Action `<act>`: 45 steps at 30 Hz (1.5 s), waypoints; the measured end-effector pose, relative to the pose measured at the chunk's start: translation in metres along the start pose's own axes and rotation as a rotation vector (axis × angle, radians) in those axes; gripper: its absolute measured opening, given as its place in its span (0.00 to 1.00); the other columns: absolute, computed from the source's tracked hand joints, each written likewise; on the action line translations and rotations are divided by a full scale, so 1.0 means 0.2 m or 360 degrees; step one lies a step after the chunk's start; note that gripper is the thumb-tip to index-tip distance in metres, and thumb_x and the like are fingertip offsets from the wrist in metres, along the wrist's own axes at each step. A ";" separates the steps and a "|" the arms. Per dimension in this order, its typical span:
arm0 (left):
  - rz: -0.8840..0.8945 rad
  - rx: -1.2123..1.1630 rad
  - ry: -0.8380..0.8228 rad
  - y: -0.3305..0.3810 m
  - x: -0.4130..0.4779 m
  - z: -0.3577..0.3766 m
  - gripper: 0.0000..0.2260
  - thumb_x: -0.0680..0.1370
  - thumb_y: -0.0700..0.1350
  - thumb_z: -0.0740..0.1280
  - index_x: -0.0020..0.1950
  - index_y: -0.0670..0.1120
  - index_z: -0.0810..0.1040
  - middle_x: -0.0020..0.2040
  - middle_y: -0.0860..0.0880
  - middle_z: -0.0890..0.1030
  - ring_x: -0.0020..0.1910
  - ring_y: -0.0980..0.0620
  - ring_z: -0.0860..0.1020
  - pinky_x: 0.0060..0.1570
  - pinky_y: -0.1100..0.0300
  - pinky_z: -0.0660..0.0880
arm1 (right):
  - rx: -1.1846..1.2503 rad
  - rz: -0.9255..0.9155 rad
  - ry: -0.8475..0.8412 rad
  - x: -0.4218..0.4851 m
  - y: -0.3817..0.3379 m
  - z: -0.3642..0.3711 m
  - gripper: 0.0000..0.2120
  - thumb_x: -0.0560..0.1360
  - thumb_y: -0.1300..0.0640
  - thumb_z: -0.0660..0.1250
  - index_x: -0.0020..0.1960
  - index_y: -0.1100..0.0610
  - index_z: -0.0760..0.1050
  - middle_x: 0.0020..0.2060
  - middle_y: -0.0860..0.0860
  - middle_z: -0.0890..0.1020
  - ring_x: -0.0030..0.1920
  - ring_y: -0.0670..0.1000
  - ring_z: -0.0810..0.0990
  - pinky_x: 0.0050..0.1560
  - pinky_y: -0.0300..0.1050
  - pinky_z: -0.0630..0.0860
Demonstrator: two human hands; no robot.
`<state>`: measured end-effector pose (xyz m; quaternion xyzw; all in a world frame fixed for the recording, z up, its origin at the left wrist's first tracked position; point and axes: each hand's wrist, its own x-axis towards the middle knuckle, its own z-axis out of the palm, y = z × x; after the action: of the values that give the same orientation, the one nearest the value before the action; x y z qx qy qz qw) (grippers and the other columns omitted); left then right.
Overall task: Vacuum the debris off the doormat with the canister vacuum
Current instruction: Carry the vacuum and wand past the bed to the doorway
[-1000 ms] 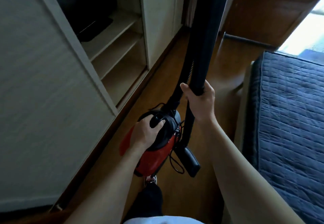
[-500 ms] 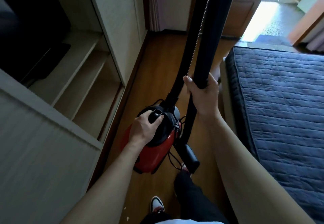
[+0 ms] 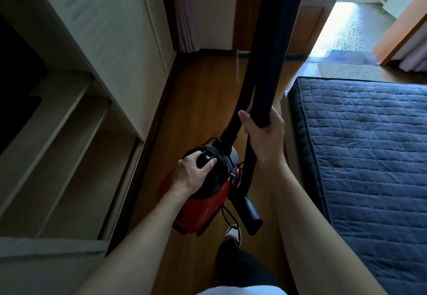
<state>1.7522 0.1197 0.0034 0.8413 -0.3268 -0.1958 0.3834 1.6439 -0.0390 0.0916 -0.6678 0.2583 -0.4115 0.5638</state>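
Vacuuming is not yet begun. The left grip [image 3: 193,174] clasps the handle of the red canister vacuum [image 3: 201,211] and the right grip [image 3: 265,137] wraps the black wand [image 3: 270,63]. The doormat [image 3: 346,70] lies well ahead at one o'clock, by the doorway.
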 end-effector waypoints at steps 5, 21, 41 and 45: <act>-0.0001 0.0013 0.0028 0.16 0.49 0.07 0.21 0.73 0.69 0.61 0.44 0.53 0.79 0.35 0.51 0.82 0.35 0.53 0.82 0.35 0.47 0.81 | 0.0024 0.0006 0.0045 0.51 0.11 -0.07 0.11 0.77 0.65 0.73 0.41 0.54 0.76 0.32 0.49 0.77 0.33 0.46 0.75 0.39 0.34 0.73; -0.0002 -0.0065 0.0029 0.30 1.76 0.07 0.10 0.78 0.57 0.69 0.40 0.56 0.78 0.38 0.55 0.83 0.39 0.56 0.82 0.39 0.55 0.80 | -0.0025 -0.0075 0.0081 1.72 0.46 0.09 0.09 0.77 0.67 0.72 0.42 0.66 0.73 0.32 0.52 0.75 0.33 0.49 0.73 0.38 0.37 0.73; 0.0146 -0.0004 -0.0244 0.45 3.58 -0.10 0.13 0.79 0.57 0.68 0.41 0.50 0.80 0.37 0.54 0.82 0.37 0.58 0.81 0.37 0.60 0.77 | -0.0143 -0.0045 0.0300 3.27 0.78 0.51 0.08 0.78 0.68 0.72 0.42 0.68 0.74 0.31 0.55 0.76 0.32 0.45 0.76 0.39 0.33 0.74; 0.0185 0.0017 -0.0274 0.54 3.86 -0.02 0.12 0.79 0.56 0.69 0.42 0.50 0.81 0.38 0.54 0.82 0.39 0.58 0.81 0.38 0.61 0.77 | -0.0131 -0.0045 0.0330 3.52 0.86 0.45 0.08 0.78 0.68 0.71 0.42 0.66 0.74 0.32 0.55 0.75 0.32 0.43 0.75 0.40 0.32 0.73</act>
<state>2.2592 -0.4729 0.0289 0.8030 -0.4079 -0.2430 0.3602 2.1116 -0.6003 0.1057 -0.6480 0.3224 -0.4752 0.5003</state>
